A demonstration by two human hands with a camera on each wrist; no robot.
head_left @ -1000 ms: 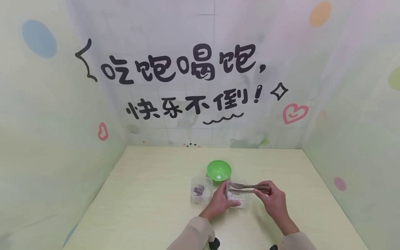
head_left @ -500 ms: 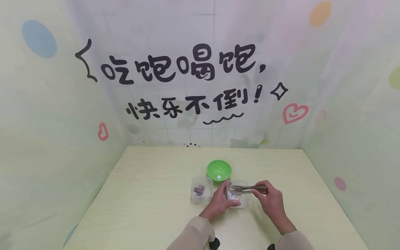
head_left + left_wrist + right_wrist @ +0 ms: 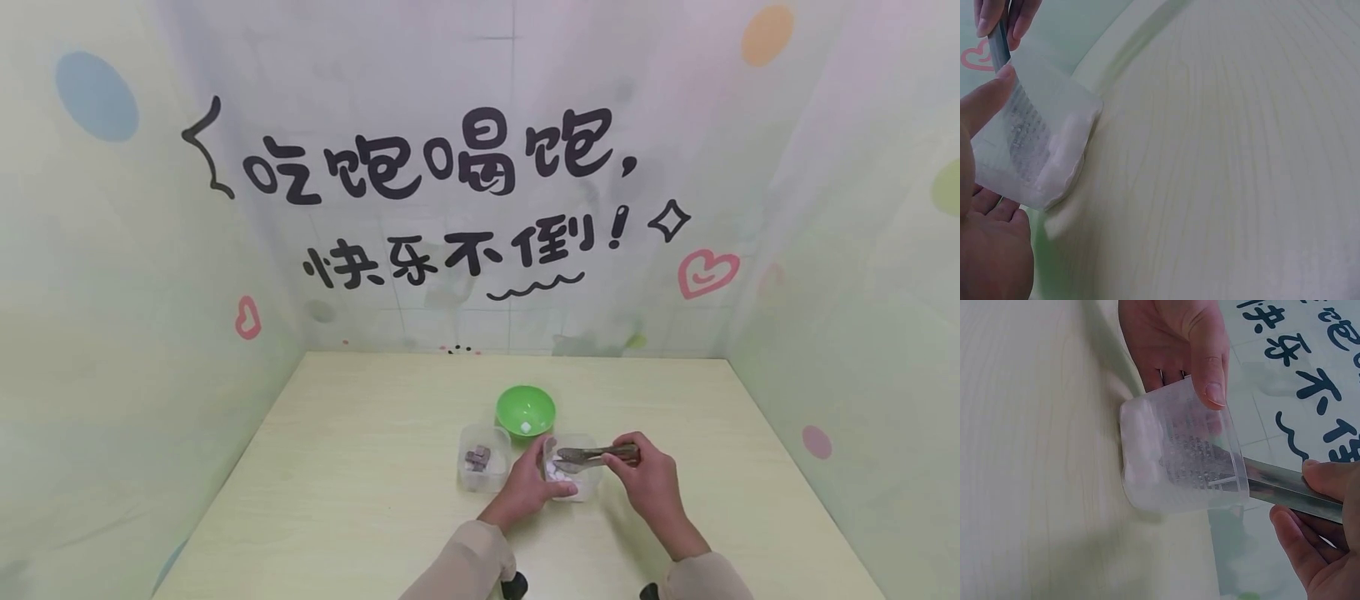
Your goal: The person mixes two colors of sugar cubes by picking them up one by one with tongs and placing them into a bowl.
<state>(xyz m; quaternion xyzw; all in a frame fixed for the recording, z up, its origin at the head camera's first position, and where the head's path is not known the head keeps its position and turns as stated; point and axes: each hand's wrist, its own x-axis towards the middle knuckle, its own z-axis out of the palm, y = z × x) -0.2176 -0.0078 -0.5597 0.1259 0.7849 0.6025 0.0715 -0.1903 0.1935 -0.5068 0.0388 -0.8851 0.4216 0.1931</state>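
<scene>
A clear plastic tub (image 3: 592, 481) holds several white pieces (image 3: 1141, 444), seen through its wall in the right wrist view. My left hand (image 3: 527, 483) grips this tub at its left side, thumb near the rim and fingers around the far side. Metal tongs (image 3: 598, 454) are pinched between thumb and fingers of my right hand (image 3: 652, 482). Their ridged tips reach down inside the tub, close over the white pieces; whether they grip one I cannot tell. Just behind the tub stands a green bowl (image 3: 517, 400) with a small white cube (image 3: 525, 427) in it.
Left of my left hand, a second clear tub (image 3: 480, 482) holds several greyish-purple blocks (image 3: 477, 456). All stands on a pale wood-grain table (image 3: 360, 467), with printed walls (image 3: 480, 325) at the back and sides.
The tongs in my right hand have moved slightly left and deeper into the tub, and their arms have come closer together. My left hand stays in place on the tub.
</scene>
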